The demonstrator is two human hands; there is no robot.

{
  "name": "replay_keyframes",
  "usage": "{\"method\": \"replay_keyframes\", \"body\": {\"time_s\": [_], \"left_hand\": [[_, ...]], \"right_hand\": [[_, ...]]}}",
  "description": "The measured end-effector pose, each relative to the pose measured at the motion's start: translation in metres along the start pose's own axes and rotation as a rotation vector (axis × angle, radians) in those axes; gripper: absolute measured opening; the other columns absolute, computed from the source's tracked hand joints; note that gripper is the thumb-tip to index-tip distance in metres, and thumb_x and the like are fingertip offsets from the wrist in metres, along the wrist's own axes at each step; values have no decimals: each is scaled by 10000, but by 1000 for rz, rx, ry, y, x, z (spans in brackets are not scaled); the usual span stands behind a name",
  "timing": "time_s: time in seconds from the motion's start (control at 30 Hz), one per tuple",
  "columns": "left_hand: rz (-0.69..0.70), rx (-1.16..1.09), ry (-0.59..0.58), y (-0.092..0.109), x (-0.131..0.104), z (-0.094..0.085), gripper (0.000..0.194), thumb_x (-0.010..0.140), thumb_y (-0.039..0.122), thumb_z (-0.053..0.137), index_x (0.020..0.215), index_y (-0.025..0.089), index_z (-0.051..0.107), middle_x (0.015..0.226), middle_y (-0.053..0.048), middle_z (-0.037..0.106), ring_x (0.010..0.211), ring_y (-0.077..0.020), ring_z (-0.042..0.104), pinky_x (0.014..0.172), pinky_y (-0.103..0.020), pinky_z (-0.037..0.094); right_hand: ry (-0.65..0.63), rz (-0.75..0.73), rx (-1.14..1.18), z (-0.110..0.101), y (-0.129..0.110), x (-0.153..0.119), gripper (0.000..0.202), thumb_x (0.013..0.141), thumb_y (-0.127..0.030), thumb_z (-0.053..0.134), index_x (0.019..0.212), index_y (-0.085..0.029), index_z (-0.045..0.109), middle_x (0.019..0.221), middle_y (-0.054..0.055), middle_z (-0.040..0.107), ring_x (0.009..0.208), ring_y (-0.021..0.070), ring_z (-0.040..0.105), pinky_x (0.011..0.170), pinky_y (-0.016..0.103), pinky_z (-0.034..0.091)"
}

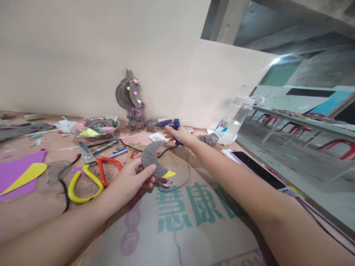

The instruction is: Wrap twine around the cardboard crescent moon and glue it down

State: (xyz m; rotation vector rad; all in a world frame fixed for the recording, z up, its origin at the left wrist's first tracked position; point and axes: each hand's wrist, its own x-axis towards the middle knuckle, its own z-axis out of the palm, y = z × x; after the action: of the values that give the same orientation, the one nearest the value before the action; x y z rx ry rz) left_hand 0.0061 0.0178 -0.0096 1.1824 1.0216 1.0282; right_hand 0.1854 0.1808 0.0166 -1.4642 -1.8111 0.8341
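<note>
My left hand (pixel 138 175) pinches a crescent moon shape (pixel 152 157) wound in grey yarn, with a bare yellow tip at its lower end. My right hand (pixel 179 135) is stretched toward the wall, its fingers around a blue hot glue gun (pixel 168 123) lying at the back of the table. Part of the gun's handle shows below the hand, and a black cord trails leftward. Grey yarn (pixel 189 173) loops from the crescent across a printed cardboard sheet (pixel 194 229). A small pink-handled tool (pixel 165 184), partly hidden, rests below the crescent.
Scissors with yellow and red handles (pixel 85 184) lie left, near purple foam sheet (pixel 27 162). A bowl (pixel 95 129) of craft scraps stands behind them. A yarn decoration (pixel 130 96) leans on the wall. Rightward are a yarn ball (pixel 208 139), water bottle (pixel 231 122) and phone (pixel 257 168).
</note>
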Motion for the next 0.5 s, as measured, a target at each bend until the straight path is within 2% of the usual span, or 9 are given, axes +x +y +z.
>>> {"method": "replay_keyframes", "body": {"time_s": [0.1, 0.17, 0.37, 0.5], "left_hand": [[8, 29, 4, 1, 0, 0, 241, 746, 372, 597, 727, 158, 488, 526, 47, 541, 443, -75, 498, 451, -198, 406], [19, 31, -8, 0, 0, 0, 236, 749, 369, 597, 730, 160, 488, 526, 45, 543, 451, -78, 501, 456, -198, 401], [26, -20, -40, -6, 1, -1, 230, 776, 367, 573, 725, 168, 470, 509, 53, 525, 433, -65, 470, 437, -184, 358], [35, -3, -54, -6, 1, -1, 226, 772, 362, 581, 737, 159, 487, 528, 43, 536, 454, -66, 479, 461, -186, 372]], "right_hand": [[-30, -62, -112, -11, 0, 0, 458, 742, -555, 565, 935, -151, 661, 927, 84, 687, 813, 190, 634, 710, 257, 491], [-52, -72, -170, -14, 0, 0, 489, 746, -581, 538, 930, -147, 666, 916, 83, 688, 809, 199, 633, 710, 263, 486], [-45, -26, -276, 1, -2, -5, 543, 715, -616, 549, 831, -101, 672, 888, 137, 684, 855, 259, 626, 759, 289, 451], [21, 25, -268, 4, 2, -3, 551, 788, -591, 471, 942, -91, 644, 978, 150, 663, 923, 253, 610, 784, 284, 440]]}}
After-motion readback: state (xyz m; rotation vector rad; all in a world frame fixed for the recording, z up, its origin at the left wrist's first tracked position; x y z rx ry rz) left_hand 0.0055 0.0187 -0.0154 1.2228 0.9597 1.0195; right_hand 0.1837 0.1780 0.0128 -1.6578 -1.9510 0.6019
